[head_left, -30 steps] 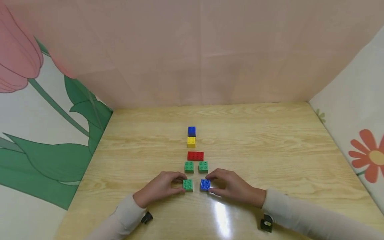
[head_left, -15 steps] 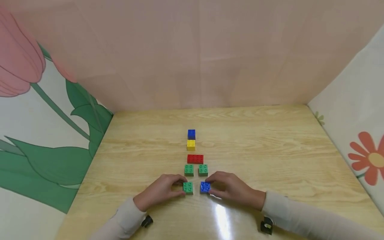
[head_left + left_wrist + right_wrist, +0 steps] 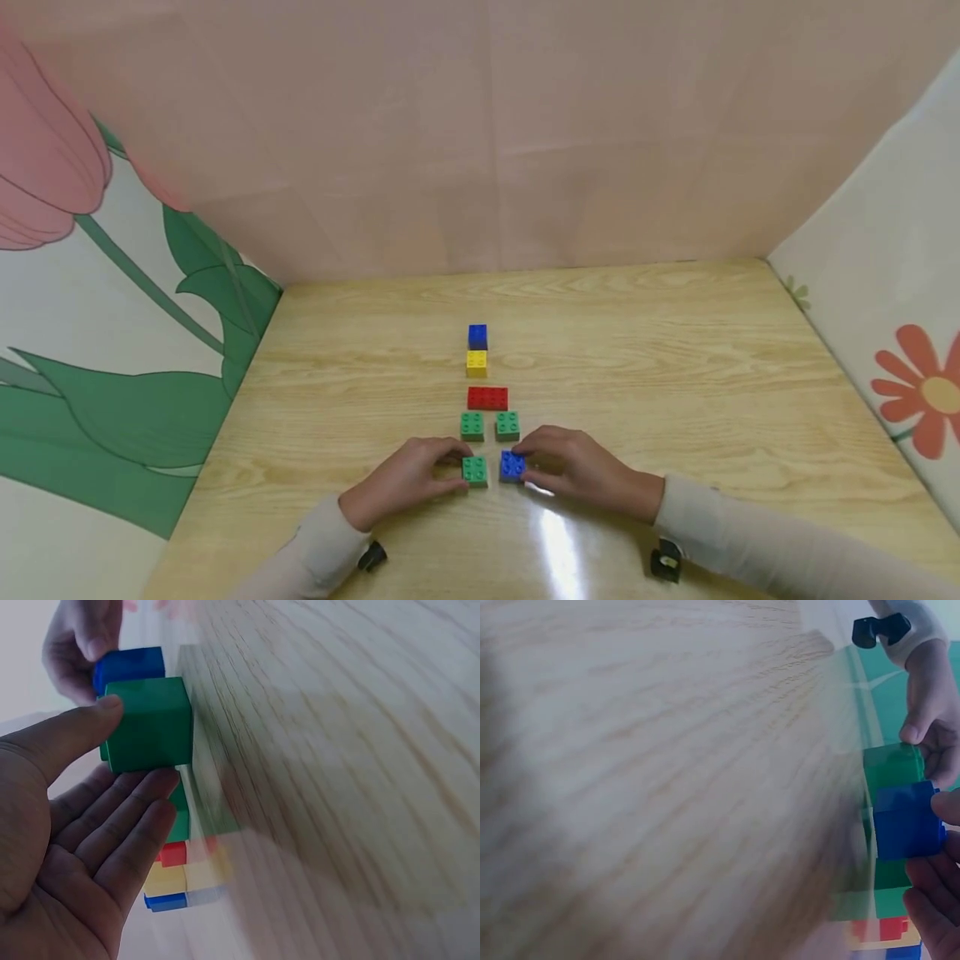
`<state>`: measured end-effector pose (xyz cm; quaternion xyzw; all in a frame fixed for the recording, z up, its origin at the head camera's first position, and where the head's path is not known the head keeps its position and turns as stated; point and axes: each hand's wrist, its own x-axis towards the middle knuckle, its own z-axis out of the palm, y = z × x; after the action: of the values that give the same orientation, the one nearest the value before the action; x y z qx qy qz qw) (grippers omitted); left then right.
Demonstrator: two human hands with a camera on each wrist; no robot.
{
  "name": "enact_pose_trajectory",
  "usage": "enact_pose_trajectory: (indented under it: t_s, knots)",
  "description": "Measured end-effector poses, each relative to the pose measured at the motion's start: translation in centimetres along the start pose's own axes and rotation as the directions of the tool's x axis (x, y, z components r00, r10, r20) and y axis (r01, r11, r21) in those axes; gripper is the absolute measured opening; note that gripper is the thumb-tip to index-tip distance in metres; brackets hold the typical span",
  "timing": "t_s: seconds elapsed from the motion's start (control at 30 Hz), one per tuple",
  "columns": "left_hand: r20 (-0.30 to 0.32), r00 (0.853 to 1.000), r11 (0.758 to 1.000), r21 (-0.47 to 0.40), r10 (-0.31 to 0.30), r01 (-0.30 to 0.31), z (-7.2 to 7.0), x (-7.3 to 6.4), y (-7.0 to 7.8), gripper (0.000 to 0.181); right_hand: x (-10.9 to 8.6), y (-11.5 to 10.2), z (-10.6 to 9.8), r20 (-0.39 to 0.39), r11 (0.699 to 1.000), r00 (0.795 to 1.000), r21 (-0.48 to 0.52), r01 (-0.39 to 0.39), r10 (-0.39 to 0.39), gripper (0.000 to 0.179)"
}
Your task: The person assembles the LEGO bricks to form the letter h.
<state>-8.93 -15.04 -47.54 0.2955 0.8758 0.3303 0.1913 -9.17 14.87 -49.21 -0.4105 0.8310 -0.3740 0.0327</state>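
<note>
The wooden table (image 3: 675, 358) stretches all round the red brick (image 3: 487, 398). On the red brick's near side, your left hand (image 3: 408, 472), partly open, pinches a green brick (image 3: 474, 472) between thumb and fingers; your right hand (image 3: 573, 465), also partly open, pinches a blue brick (image 3: 512, 467). Just before the red brick you have two other green bricks (image 3: 472, 427). Beyond its left half lie a yellow brick (image 3: 476, 363) and, farther, another blue brick (image 3: 477, 337).
</note>
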Motion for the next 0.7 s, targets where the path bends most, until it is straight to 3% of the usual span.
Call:
enact_pose_trajectory:
  t_s: [0.33, 0.7]
  knots:
    - [-0.001, 0.999, 0.999, 0.027, -0.036, 0.036, -0.1, 0.4, 0.5, 0.037, 0.8, -1.0, -1.2, -0.086, 0.996, 0.992, -0.027, 0.086, -0.088, 0.035]
    - [-0.008, 1.000, 1.000, 0.001, -0.009, 0.009, 0.3, 0.8, 0.6, 0.037, 1.8, -2.6, -1.7, -0.104, 0.998, 0.992, -0.009, 0.070, -0.070, 0.036]
